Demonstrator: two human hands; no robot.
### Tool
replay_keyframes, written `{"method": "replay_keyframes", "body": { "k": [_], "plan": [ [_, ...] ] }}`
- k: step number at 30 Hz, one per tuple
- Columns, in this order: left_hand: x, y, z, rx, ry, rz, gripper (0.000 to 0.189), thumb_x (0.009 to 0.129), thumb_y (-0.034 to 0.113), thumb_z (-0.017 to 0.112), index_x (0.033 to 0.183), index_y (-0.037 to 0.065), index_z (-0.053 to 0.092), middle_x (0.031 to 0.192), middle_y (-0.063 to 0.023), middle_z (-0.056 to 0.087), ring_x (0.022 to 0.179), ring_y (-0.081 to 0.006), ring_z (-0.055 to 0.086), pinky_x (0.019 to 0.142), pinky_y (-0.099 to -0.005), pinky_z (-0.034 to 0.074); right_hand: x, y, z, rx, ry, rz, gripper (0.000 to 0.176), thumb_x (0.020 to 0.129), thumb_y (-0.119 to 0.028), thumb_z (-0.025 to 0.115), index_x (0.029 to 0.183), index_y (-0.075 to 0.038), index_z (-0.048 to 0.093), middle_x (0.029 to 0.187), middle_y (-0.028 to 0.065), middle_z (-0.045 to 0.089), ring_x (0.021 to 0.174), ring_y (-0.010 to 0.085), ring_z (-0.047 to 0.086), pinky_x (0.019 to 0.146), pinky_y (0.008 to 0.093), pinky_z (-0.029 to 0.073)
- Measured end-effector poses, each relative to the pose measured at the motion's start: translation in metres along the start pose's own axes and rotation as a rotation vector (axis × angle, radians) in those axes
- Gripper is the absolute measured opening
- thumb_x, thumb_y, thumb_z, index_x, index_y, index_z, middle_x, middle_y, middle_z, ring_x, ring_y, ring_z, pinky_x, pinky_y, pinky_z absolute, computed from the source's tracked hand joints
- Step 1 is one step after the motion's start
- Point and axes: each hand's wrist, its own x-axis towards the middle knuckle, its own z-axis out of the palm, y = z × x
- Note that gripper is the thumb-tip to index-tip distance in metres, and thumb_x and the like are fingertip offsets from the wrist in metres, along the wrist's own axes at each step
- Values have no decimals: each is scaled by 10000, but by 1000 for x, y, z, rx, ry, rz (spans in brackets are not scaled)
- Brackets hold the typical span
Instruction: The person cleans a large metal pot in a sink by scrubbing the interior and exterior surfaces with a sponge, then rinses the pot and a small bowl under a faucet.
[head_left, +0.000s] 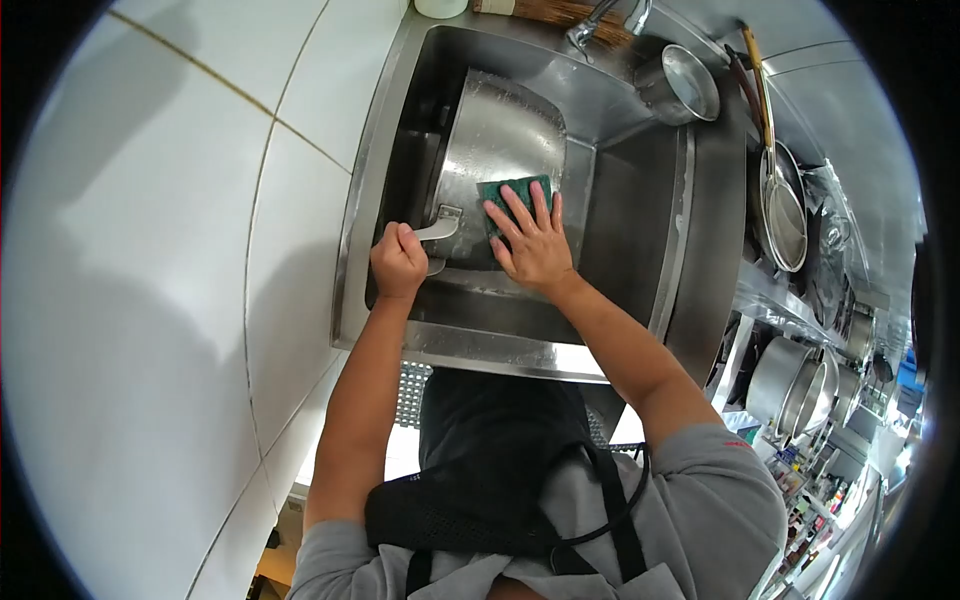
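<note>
A stainless-steel piece with rounded corners (505, 125), perhaps a lid or pan, lies tilted in the sink (625, 215), its surface wet and shiny. My left hand (398, 262) is wrapped round the metal handle (440, 228) at the piece's left side. With fingers spread, my right hand (535, 248) presses a green scouring pad (490, 190) flat against the metal. Part of the pad is hidden beneath that hand, and the bottom of the piece is partly hidden too.
A metal pot (655, 90) stands at the sink's back right corner, near the faucet (583, 38). Bristle brushes (545, 12) lie behind the basin. Strainers (785, 225) hang on the right wall, above stacked pots (780, 380). White tiles (170, 290) border the left.
</note>
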Motion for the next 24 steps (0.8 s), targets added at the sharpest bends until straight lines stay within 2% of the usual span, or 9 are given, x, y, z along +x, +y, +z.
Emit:
{"method": "replay_keyframes", "body": {
  "k": [4, 6, 9, 12, 13, 17, 20, 22, 24],
  "plan": [
    [3, -1, 6, 7, 26, 6, 293, 979, 135, 469, 709, 24, 440, 562, -186, 452, 500, -410, 506, 462, -456, 377, 74, 69, 22, 210, 200, 133, 564, 898, -322, 518, 1433, -145, 486, 1504, 177, 405, 1406, 442, 306, 1163, 530, 238],
    [-7, -3, 4, 18, 18, 29, 290, 977, 136, 480, 708, 37, 437, 554, -178, 456, 491, -407, 512, 452, -452, 384, 130, 130, 46, 529, 2, 489, 568, 927, -359, 447, 1413, -69, 497, 1483, 231, 414, 1386, 426, 353, 1169, 419, 265],
    [-2, -5, 7, 38, 40, 39, 284, 977, 129, 477, 712, 35, 435, 558, -177, 466, 500, -405, 523, 457, -456, 387, 144, 148, 47, 611, -76, 530, 599, 944, -402, 392, 1402, -29, 495, 1487, 258, 394, 1379, 404, 375, 1167, 391, 267],
    [-3, -1, 6, 58, 49, 13, 284, 975, 129, 474, 710, 34, 431, 559, -170, 477, 506, -394, 541, 462, -461, 390, 62, 61, 21, 520, 246, 444, 574, 917, -293, 505, 1436, -55, 455, 1514, 246, 350, 1416, 424, 293, 1180, 481, 222],
    [-3, -1, 6, 54, 55, 15, 284, 975, 129, 474, 710, 34, 431, 559, -170, 477, 506, -394, 541, 462, -461, 390, 26, 44, 29, 297, 296, 173, 595, 873, -224, 565, 1437, -74, 451, 1504, 217, 361, 1426, 419, 270, 1172, 567, 190],
    [-1, -1, 7, 50, 53, 6, 293, 978, 141, 476, 710, 31, 428, 557, -172, 473, 498, -401, 526, 460, -455, 387, -9, 25, 16, 156, 167, 23, 638, 821, -215, 610, 1410, -26, 454, 1475, 212, 402, 1432, 396, 282, 1189, 586, 116],
    [1, 3, 5, 52, 49, -10, 299, 981, 148, 475, 711, 29, 427, 557, -178, 467, 500, -410, 516, 460, -452, 385, 90, 80, 24, 326, 164, 280, 576, 903, -381, 517, 1411, -111, 497, 1489, 172, 422, 1408, 372, 337, 1173, 523, 227],
    [-4, 2, 4, 54, 36, 1, 301, 982, 150, 475, 711, 28, 426, 557, -180, 463, 500, -413, 511, 460, -452, 384, 152, 135, 34, 592, -161, 492, 596, 930, -436, 459, 1439, -126, 470, 1509, 170, 405, 1401, 358, 360, 1162, 484, 268],
    [-2, 0, 7, 53, 65, 11, 303, 981, 148, 475, 707, 30, 425, 556, -186, 457, 501, -414, 513, 459, -455, 381, 162, 147, 50, 600, -188, 522, 600, 932, -443, 449, 1445, -131, 463, 1513, 167, 402, 1399, 363, 364, 1157, 496, 272]
  ]
}}
